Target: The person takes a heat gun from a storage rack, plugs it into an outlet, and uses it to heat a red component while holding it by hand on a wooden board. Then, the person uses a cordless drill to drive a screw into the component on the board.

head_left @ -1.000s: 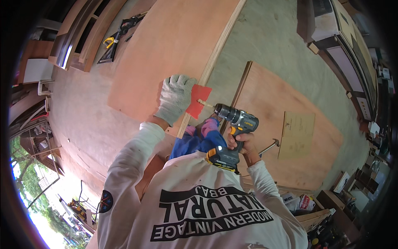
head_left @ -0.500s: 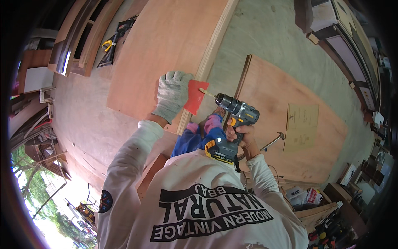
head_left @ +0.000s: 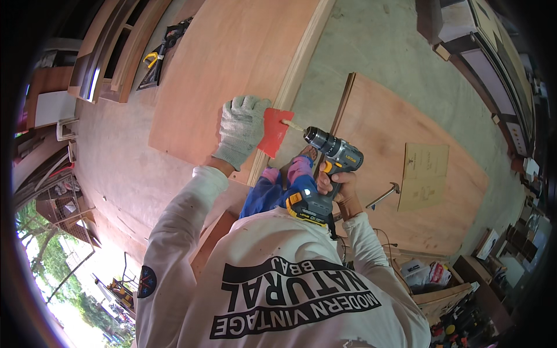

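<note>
Cordless drill (head_left: 332,152) sat in the bare right hand (head_left: 347,184), which gripped its handle, the drill bit (head_left: 295,126) pointing to ten o'clock. There, the gloved left hand (head_left: 239,130) held a red sheet (head_left: 274,134) in curled fingers, by the edge of a wooden board (head_left: 232,58). Farther off, at the drill's four o'clock, a hammer (head_left: 383,195) lay on a wooden panel (head_left: 371,139).

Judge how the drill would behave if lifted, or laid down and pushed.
The drill is probably heavy for its size, given the bulky battery at its foot. Laid on its side and pushed, it might pivot rather than roll, since that blocky battery stands off from the rounded body.
</note>
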